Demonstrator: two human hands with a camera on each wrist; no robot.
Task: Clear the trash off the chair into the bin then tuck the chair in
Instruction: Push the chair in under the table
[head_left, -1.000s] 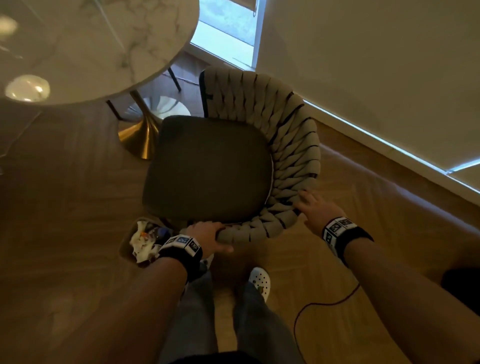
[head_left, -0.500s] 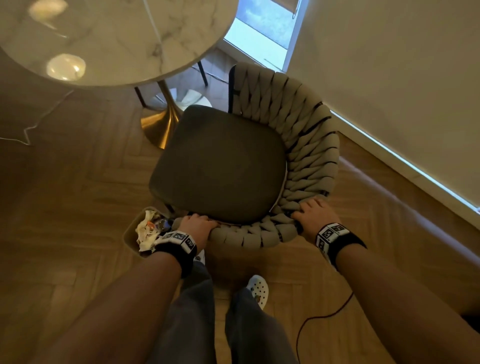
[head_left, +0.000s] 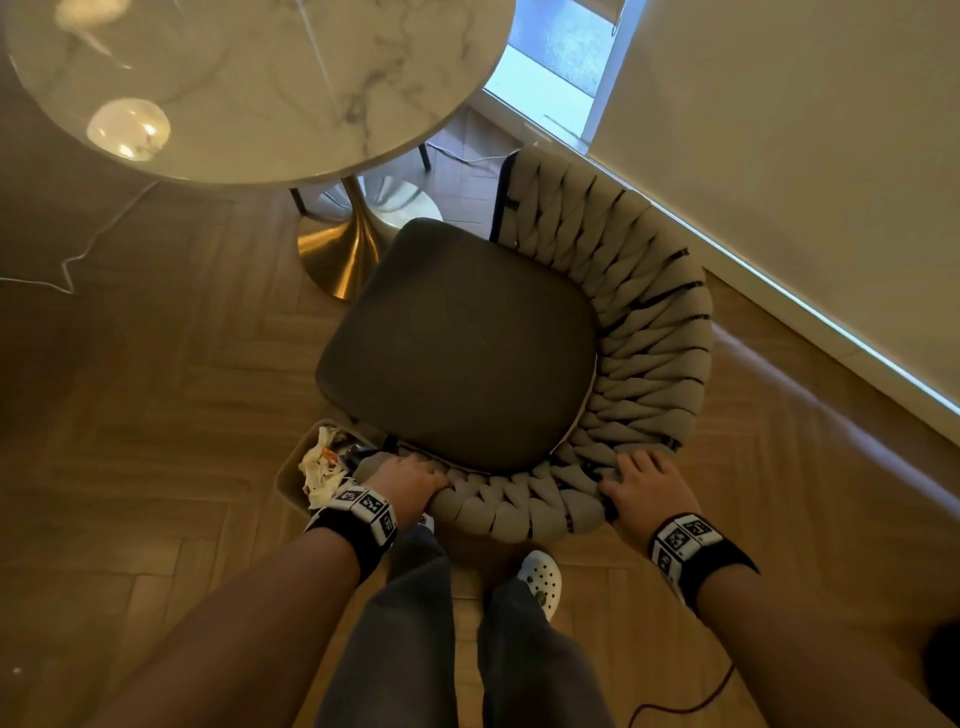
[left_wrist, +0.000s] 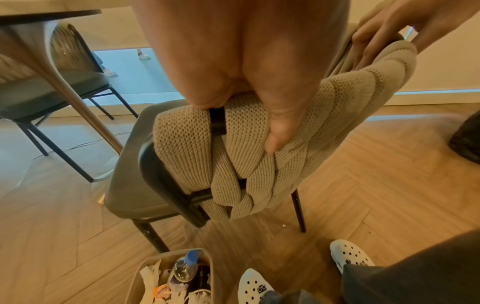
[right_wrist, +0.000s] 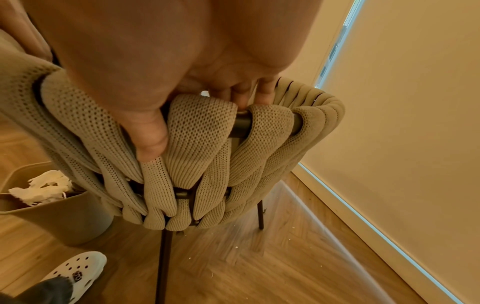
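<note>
Chair (head_left: 457, 348) stands near the desk (head_left: 249, 88), seat bare; left hand (head_left: 410, 480) and right hand (head_left: 641, 486) grip its woven backrest. Pushed askew, it could strike the desk's gold pedestal (head_left: 345, 249) or clip the bin (head_left: 291, 475).

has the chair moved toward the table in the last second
Yes. The chair has slid closer to the table's gold pedestal; its seat corner now overlaps the base in the head view.

Head camera looking steeply down from above both hands, left wrist camera close under the left hand (left_wrist: 249, 67), right wrist camera close under the right hand (right_wrist: 161, 67), all sharing the chair (head_left: 524, 512) backrest beneath the fingers.
</note>
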